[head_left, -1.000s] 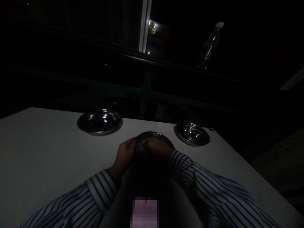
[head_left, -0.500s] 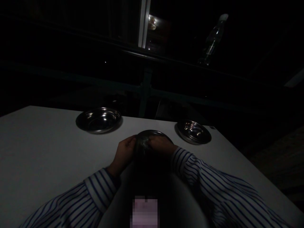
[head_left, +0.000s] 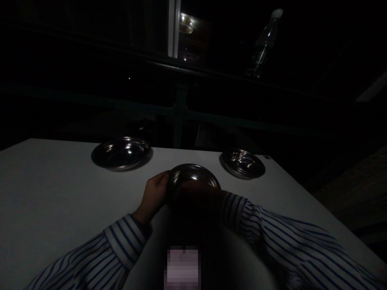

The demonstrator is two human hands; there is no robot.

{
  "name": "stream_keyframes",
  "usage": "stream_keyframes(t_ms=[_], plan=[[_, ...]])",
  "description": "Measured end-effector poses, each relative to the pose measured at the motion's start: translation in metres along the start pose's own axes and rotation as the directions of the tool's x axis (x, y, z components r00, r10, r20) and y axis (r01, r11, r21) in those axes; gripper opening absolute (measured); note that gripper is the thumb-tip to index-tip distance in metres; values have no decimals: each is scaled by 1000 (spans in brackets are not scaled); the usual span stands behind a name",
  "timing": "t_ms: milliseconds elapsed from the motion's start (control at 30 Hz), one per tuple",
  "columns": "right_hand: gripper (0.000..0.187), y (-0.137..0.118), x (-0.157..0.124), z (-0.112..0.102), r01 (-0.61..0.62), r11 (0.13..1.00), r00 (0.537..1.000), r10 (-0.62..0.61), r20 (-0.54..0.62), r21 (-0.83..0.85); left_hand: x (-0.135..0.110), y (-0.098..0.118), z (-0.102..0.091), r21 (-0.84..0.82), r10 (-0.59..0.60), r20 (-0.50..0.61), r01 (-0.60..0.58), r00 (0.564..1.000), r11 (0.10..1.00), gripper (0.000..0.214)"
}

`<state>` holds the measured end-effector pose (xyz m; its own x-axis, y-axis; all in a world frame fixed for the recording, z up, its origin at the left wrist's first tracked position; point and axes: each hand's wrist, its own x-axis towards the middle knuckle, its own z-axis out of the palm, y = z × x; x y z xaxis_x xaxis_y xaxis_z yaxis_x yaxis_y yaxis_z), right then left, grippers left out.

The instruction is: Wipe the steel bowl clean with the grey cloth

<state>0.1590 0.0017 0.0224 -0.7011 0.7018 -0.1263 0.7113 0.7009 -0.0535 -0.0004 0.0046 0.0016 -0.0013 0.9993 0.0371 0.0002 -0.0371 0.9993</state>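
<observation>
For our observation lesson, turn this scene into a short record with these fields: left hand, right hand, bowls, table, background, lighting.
Left hand: at the left rim of the middle bowl, gripping it
Right hand: over the middle bowl, in deep shadow; cannot tell whether it holds anything
Bowls: shiny metal; a left bowl and a right bowl sit apart from the middle bowl, near the far edge
Table: white
Background: capped bottle beyond the table
Lighting: very dim
</observation>
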Motion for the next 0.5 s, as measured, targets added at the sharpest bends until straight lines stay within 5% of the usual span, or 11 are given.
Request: stream_keyframes(t_ms=[167, 400, 500], plan=[[23, 11, 6, -8, -90, 996, 995, 90, -48, -2, 1, -1, -1, -44, -25, 64, 27, 998, 999, 46], [22, -6, 8, 1, -23, 995, 1000, 24, -14, 98, -1, 4, 0, 78, 4, -70, 1, 998, 997, 36], [20, -9, -7, 11, -104, 979, 994, 105, 0, 173, -1, 4, 0, 76, -2, -65, 7, 998, 997, 37]])
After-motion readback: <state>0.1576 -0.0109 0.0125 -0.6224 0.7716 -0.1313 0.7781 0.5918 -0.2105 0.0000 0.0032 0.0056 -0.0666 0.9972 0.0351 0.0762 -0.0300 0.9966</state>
